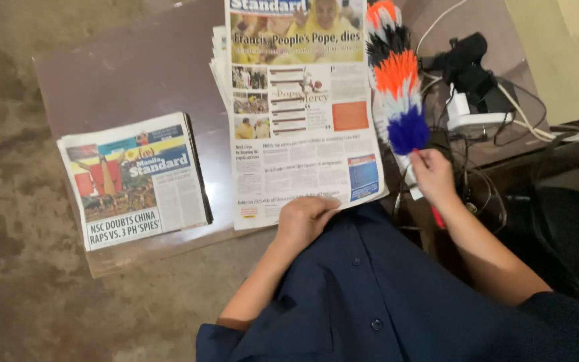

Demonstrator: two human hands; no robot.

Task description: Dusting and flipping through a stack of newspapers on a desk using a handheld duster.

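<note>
While right hand (432, 175) fingers grip feather duster (397, 80) at upper right, left hand (305, 218) presses open newspaper (303, 127) at centre. Risks: duster snagging cables (504, 124); paper overhanging worktop (135, 74) edge, sliding off.

Right hand (432, 175) grips a feather duster (395, 74); left hand (305, 218) presses the open newspaper (303, 141).

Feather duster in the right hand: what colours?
The feather duster has bands of orange, white, black and blue, blue nearest the right hand. Head view.
</note>
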